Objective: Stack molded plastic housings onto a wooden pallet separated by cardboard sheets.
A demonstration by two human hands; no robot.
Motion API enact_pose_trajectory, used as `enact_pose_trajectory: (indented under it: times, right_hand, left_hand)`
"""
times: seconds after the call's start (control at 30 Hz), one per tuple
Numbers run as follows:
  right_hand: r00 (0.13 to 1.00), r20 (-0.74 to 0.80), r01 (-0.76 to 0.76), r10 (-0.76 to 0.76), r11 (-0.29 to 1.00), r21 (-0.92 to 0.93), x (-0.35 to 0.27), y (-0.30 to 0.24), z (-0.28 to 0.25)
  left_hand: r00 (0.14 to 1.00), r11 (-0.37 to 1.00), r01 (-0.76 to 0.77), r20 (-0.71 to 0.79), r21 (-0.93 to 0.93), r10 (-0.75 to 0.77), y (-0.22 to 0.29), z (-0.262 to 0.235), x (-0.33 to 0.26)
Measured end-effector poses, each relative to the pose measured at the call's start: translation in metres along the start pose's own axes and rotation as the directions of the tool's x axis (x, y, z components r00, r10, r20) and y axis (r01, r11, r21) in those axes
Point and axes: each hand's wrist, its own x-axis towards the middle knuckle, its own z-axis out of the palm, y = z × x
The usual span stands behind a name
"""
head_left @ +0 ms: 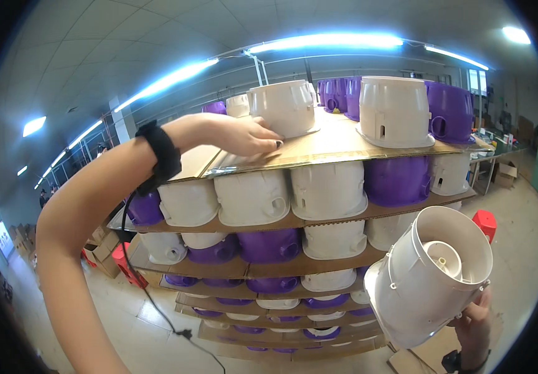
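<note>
White plastic forms the round housing point(429, 274) grasped from below by the right hand point(474, 324), low at the right, its open end facing the camera. The left hand point(244, 136) lies flat and unclenched on the top cardboard sheet point(337, 143) of the stack, fingertips touching another white housing point(283, 107). Three white housings show clearly on that top sheet, with purple housings point(449, 111) behind; their number cannot be told.

Factory floor or warehouse hall — a tall stack of white moulded housings point(327, 190) and purple housings point(397, 180) layered between cardboard sheets point(337, 146), long fluorescent tube lights point(325, 42) overhead, cardboard boxes point(102, 246) at far left — bare pale floor point(157, 324).
</note>
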Motion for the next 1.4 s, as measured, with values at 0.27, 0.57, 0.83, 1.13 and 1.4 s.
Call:
enact_pose_trajectory:
  times: [0.27, 0.57, 0.83, 1.13, 1.4]
  right_hand:
    - [0.991, -0.057, 0.121, -0.121, 0.993, -0.015, 0.028, 0.031, -0.029]
    - [0.996, -0.088, 0.003, -0.006, 1.0, -0.031, 0.039, 0.0, -0.024]
    - [0.955, -0.235, 0.123, -0.183, 0.961, -0.247, 0.016, -0.036, -0.003]
    - [0.918, 0.3, 0.324, -0.259, 0.926, -0.192, 0.059, -0.091, 0.151]
    - [0.91, 0.397, 0.195, -0.118, 0.968, -0.159, 0.137, -0.076, 0.244]
  left_hand:
    - [0.997, 0.996, 0.071, 0.041, 0.05, -0.073, -0.042, -0.014, 0.071]
    - [0.994, 0.998, 0.066, 0.09, 0.005, -0.066, -0.08, -0.022, 0.143]
    - [0.99, 0.999, -0.043, -0.131, 0.006, 0.044, -0.113, 0.005, 0.181]
    - [0.977, 0.995, -0.055, -0.21, -0.087, 0.035, -0.095, 0.013, 0.172]
    - [1.0, 0.998, -0.012, -0.026, -0.069, 0.011, -0.128, -0.017, 0.142]
